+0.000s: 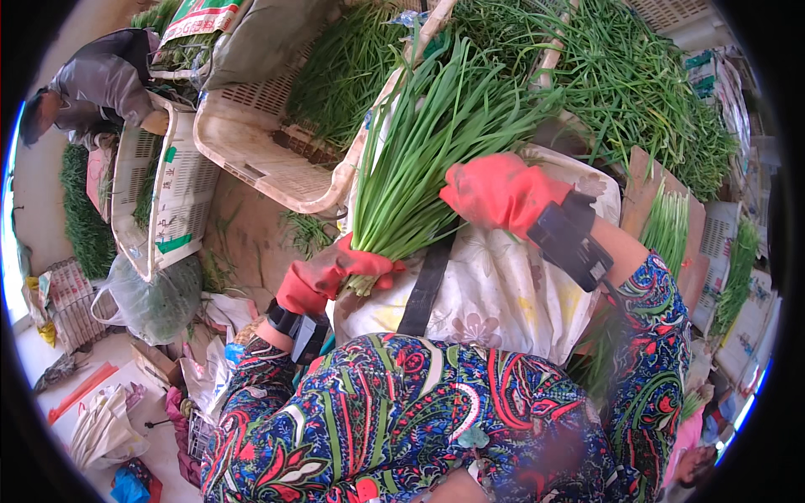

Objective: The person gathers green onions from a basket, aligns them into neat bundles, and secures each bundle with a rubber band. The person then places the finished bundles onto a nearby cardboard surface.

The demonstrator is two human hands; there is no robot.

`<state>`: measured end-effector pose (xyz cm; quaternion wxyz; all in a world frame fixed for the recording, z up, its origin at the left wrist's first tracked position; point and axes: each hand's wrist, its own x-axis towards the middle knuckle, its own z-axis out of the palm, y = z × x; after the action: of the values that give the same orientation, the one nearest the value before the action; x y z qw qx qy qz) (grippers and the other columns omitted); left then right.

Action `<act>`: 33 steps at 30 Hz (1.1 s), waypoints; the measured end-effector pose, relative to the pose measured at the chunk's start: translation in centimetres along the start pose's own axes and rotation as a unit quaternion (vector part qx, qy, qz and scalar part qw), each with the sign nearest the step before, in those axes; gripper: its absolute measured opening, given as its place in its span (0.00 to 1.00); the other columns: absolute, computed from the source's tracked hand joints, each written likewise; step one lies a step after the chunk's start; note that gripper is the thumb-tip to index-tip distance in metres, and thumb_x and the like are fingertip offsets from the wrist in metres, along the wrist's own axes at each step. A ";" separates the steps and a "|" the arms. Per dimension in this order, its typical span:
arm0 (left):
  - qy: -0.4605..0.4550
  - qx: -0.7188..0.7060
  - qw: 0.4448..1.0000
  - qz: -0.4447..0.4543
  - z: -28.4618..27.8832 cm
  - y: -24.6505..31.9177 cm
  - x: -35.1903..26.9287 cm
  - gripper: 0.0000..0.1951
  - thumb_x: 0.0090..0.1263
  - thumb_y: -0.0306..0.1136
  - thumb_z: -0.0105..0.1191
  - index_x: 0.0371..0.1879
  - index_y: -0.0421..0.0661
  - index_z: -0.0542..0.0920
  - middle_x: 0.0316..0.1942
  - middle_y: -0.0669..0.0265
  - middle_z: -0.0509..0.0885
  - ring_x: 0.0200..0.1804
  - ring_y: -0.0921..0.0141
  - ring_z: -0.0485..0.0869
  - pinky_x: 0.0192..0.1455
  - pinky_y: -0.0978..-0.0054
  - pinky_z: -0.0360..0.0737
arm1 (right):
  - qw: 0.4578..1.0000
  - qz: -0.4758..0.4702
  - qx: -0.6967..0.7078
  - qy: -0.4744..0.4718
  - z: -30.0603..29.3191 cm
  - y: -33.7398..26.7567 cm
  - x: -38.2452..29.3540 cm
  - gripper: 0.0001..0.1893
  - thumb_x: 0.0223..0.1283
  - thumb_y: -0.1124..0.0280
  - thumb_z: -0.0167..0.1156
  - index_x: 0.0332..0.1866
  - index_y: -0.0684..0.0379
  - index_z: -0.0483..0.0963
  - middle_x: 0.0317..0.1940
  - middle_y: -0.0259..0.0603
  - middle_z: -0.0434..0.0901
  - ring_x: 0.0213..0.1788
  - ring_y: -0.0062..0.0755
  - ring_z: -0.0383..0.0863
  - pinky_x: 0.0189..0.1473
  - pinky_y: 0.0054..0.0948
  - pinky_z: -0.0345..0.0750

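Note:
My left hand [336, 276], in a red rubber glove, is closed around the pale stem ends of a bunch of Chinese chives [427, 157]. The long green leaves fan out away from me, over the white floral cloth [497, 283] across my lap and toward the crates. Also gloved in red, my right hand [506, 192] is beside the bunch's right edge with its fingers curled. Its fingertips are turned from view, so I cannot tell whether it grips any leaves. A black strap [427, 286] crosses the cloth beneath the bunch.
A plastic crate [264, 166] holding greens stands ahead on the left. Loose chives [641, 94] are heaped at the upper right. Trimmed chives [666, 223] lie on a board [695, 251] to my right. Another person [104, 78] bends over a white crate [188, 188] at the left.

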<state>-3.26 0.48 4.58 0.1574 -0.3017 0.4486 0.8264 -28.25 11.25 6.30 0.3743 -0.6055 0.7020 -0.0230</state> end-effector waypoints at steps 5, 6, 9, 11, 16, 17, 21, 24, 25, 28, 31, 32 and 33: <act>-0.012 -0.027 0.999 0.022 0.5 -1.1 0.6 0.19 0.65 0.42 0.56 0.44 0.36 0.81 0.34 0.62 0.82 0.32 0.73 0.80 0.37 0.76 0.77 | 0.985 -0.129 0.109 -0.041 1.3 -3.1 -2.8 0.16 0.66 0.59 0.47 0.33 0.58 0.78 0.25 0.48 0.80 0.30 0.51 0.81 0.33 0.43 0.76; -0.022 0.001 0.999 0.036 0.4 -1.3 0.4 0.21 0.67 0.45 0.53 0.44 0.36 0.80 0.35 0.62 0.82 0.34 0.73 0.80 0.38 0.75 0.77 | 0.965 -0.155 0.199 -0.070 1.3 -3.8 -3.1 0.17 0.67 0.58 0.47 0.32 0.58 0.78 0.25 0.49 0.80 0.29 0.50 0.81 0.33 0.42 0.76; -0.130 0.044 0.974 0.182 0.5 -1.6 0.5 0.32 0.71 0.60 0.49 0.49 0.35 0.79 0.43 0.61 0.82 0.41 0.70 0.80 0.47 0.75 0.77 | 0.921 -0.115 0.321 -0.186 0.1 -5.4 -4.1 0.18 0.69 0.57 0.48 0.30 0.59 0.77 0.21 0.47 0.80 0.24 0.44 0.80 0.30 0.38 0.76; -0.061 0.071 0.984 0.149 0.5 -1.5 0.7 0.34 0.74 0.61 0.41 0.52 0.36 0.79 0.49 0.60 0.82 0.47 0.68 0.81 0.52 0.71 0.77 | 0.871 -0.079 0.377 -0.304 -1.7 -6.0 -5.2 0.19 0.69 0.58 0.51 0.28 0.60 0.77 0.19 0.43 0.79 0.21 0.37 0.79 0.27 0.34 0.75; -0.099 0.164 0.971 0.140 -0.5 -0.6 0.6 0.23 0.76 0.45 0.43 0.56 0.37 0.78 0.50 0.61 0.83 0.50 0.67 0.82 0.55 0.71 0.77 | 0.857 -0.079 0.377 -0.344 -8.2 -4.3 -9.5 0.14 0.67 0.63 0.57 0.29 0.60 0.80 0.18 0.33 0.80 0.15 0.19 0.74 0.19 0.24 0.71; -0.073 0.211 0.965 0.138 -0.7 -0.5 0.6 0.24 0.75 0.46 0.45 0.55 0.38 0.78 0.49 0.61 0.83 0.50 0.66 0.82 0.56 0.70 0.76 | 0.871 -0.051 0.386 -0.301 -10.2 -2.7 -10.2 0.13 0.67 0.64 0.58 0.30 0.59 0.80 0.18 0.33 0.80 0.15 0.19 0.74 0.18 0.24 0.70; -0.097 0.185 0.956 0.207 -1.0 -0.8 0.3 0.25 0.70 0.48 0.51 0.54 0.39 0.80 0.46 0.61 0.84 0.51 0.67 0.80 0.56 0.70 0.76 | 0.929 -0.147 -0.052 0.336 -15.2 5.2 -11.6 0.13 0.66 0.63 0.57 0.48 0.62 0.77 0.35 0.42 0.84 0.27 0.25 0.81 0.33 0.25 0.76; -0.087 0.129 0.975 0.156 -0.4 -0.8 0.3 0.22 0.69 0.43 0.55 0.54 0.38 0.79 0.46 0.60 0.84 0.49 0.68 0.81 0.52 0.73 0.78 | 0.826 0.057 -0.175 0.533 -15.6 9.7 -12.4 0.23 0.62 0.61 0.57 0.59 0.61 0.72 0.38 0.49 0.83 0.41 0.38 0.83 0.57 0.35 0.75; -0.062 0.167 0.972 0.154 -0.1 -0.7 0.3 0.22 0.68 0.41 0.56 0.54 0.37 0.79 0.46 0.60 0.84 0.48 0.69 0.81 0.51 0.74 0.78 | 0.846 0.026 -0.070 0.527 -14.5 10.3 -12.4 0.22 0.64 0.61 0.57 0.59 0.61 0.73 0.41 0.47 0.83 0.44 0.35 0.82 0.56 0.32 0.76; -0.021 -0.066 0.997 0.015 0.7 0.0 0.1 0.19 0.66 0.34 0.58 0.51 0.34 0.79 0.42 0.62 0.84 0.41 0.71 0.82 0.43 0.78 0.78 | 0.845 -0.017 0.232 0.482 -10.5 10.0 -12.0 0.20 0.67 0.62 0.58 0.59 0.63 0.74 0.47 0.40 0.82 0.49 0.28 0.81 0.54 0.27 0.77; -0.014 -0.010 0.999 0.041 1.3 0.9 0.2 0.20 0.64 0.33 0.58 0.52 0.35 0.79 0.39 0.63 0.83 0.37 0.73 0.81 0.39 0.78 0.78 | 0.858 0.104 0.386 0.324 -6.3 8.6 -10.8 0.20 0.65 0.57 0.59 0.54 0.62 0.76 0.44 0.40 0.83 0.46 0.27 0.82 0.49 0.25 0.78; -0.006 0.023 0.999 0.040 1.5 1.1 0.2 0.20 0.63 0.33 0.58 0.52 0.36 0.78 0.38 0.63 0.84 0.36 0.73 0.81 0.39 0.77 0.78 | 0.832 0.085 0.461 0.296 -5.3 8.2 -10.2 0.21 0.63 0.53 0.61 0.49 0.62 0.78 0.40 0.42 0.84 0.43 0.26 0.83 0.46 0.24 0.79; -0.007 0.079 0.995 0.057 1.5 1.3 0.2 0.21 0.63 0.34 0.58 0.53 0.36 0.78 0.38 0.62 0.84 0.35 0.73 0.81 0.39 0.77 0.78 | 0.841 0.136 0.434 0.294 -4.8 8.0 -9.3 0.22 0.64 0.51 0.60 0.47 0.62 0.78 0.37 0.41 0.84 0.38 0.25 0.83 0.42 0.24 0.79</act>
<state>-4.64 1.05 5.88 0.1368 -0.2561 0.5281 0.7980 -37.72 19.46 10.50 0.3743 -0.2450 0.7724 -0.4508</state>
